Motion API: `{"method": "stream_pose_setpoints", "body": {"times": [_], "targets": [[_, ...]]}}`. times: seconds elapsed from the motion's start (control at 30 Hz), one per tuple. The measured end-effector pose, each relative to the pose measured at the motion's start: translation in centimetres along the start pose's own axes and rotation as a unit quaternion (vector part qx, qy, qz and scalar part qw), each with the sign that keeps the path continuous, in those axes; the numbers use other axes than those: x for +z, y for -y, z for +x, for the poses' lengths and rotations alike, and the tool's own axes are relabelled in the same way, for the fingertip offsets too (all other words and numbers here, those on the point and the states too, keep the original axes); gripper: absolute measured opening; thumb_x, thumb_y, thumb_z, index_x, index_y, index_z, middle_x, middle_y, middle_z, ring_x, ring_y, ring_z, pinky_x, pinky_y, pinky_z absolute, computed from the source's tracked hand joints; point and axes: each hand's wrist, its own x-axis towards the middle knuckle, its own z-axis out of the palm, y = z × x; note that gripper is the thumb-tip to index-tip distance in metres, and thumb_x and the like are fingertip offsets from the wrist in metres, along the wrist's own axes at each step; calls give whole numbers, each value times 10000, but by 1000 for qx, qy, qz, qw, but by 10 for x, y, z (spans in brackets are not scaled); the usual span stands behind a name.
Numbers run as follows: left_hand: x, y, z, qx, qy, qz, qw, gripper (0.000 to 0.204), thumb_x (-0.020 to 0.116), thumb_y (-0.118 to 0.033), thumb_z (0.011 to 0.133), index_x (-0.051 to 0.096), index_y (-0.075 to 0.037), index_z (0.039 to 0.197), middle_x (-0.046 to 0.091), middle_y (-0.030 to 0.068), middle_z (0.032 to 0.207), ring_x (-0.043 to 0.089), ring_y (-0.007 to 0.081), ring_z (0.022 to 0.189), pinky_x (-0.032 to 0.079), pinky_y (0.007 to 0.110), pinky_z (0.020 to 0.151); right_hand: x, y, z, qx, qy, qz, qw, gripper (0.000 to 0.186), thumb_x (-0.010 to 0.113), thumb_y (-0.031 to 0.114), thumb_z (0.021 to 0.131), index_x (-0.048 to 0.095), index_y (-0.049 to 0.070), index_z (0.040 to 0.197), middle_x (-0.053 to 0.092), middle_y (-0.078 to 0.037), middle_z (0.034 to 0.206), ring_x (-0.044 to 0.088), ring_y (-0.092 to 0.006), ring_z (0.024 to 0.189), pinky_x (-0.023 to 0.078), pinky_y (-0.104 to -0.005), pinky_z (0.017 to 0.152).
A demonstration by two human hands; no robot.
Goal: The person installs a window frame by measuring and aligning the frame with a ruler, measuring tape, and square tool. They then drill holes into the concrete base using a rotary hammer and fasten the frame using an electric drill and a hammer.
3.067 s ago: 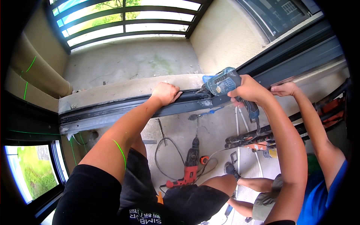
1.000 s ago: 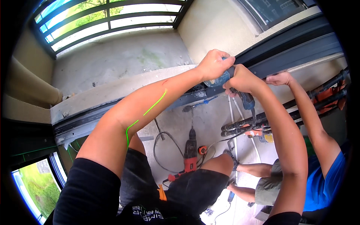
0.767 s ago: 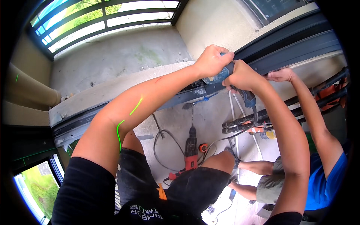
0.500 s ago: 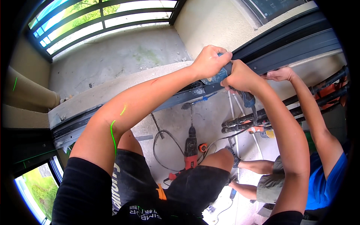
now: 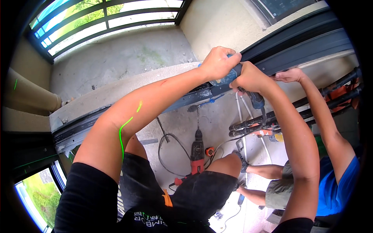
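Both my hands are wrapped round a blue corded power tool (image 5: 257, 100) over the dark metal frame (image 5: 295, 48). My left hand (image 5: 220, 63) is closed on the tool's upper body. Just to its right, my right hand (image 5: 250, 79) grips it lower down, and the handle end with its cord sticks out below. The tool's working end is hidden by my hands and arm. Another person's hand (image 5: 289, 76) rests against the underside of the frame, right of my right hand. A blue string (image 5: 211, 100) hangs by the frame below the tool.
On the floor below lie a red and black rotary hammer (image 5: 197, 155), its cable (image 5: 160, 149) and an orange tape measure (image 5: 210, 151). Black tubes (image 5: 295, 110) lean at the right beside the crouching person in blue (image 5: 340, 186). A railing (image 5: 105, 17) stands beyond the concrete ledge.
My left arm has shifted slightly, and the green laser line falls higher along it. Both hands keep their hold on the tool in nearly the same place.
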Motion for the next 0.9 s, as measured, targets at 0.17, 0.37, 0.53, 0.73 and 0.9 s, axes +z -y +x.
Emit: {"method": "stream_pose_setpoints", "body": {"times": [0.17, 0.37, 0.53, 0.73, 0.9], "targets": [[5, -2, 3, -21, -12, -15, 1000, 397, 653, -308, 1059, 786, 42, 927, 741, 75, 793, 655, 113, 760, 559, 334, 725, -4, -1, 1, 7, 3, 7, 1000, 73, 769, -43, 793, 712, -88, 800, 722, -161, 717, 683, -225, 541, 504, -360, 481], [5, 3, -1, -10, -1, -25, 1000, 374, 662, -284, 1046, 775, 41, 899, 724, 66, 769, 623, 97, 743, 538, 332, 690, 5, -9, 7, -8, 3, -2, 1000, 60, 758, -55, 780, 726, -99, 755, 713, -173, 686, 672, -233, 521, 509, -371, 478], [7, 3, -1, -33, -36, -18, 999, 378, 664, -273, 1032, 747, 44, 843, 662, 37, 700, 564, 90, 704, 498, 346, 646, 7, -8, 9, 55, -19, 66, 996, 118, 761, -52, 829, 752, -129, 919, 763, -212, 831, 721, -262, 585, 559, -370, 492], [8, 6, 1, -17, -3, -10, 1000, 391, 688, -333, 974, 786, 40, 907, 663, 138, 684, 601, 172, 648, 525, 384, 648, 12, -11, 1, 34, -18, 63, 997, 78, 770, -43, 816, 719, -99, 798, 715, -167, 717, 692, -244, 556, 519, -371, 475], [18, 12, 4, -16, -4, 0, 1000, 407, 711, -359, 936, 810, 36, 920, 677, 201, 670, 645, 219, 627, 548, 402, 660, 16, -23, -1, 17, -32, 77, 996, 120, 768, -45, 798, 694, -76, 708, 680, -149, 649, 644, -230, 502, 487, -373, 467]]}}
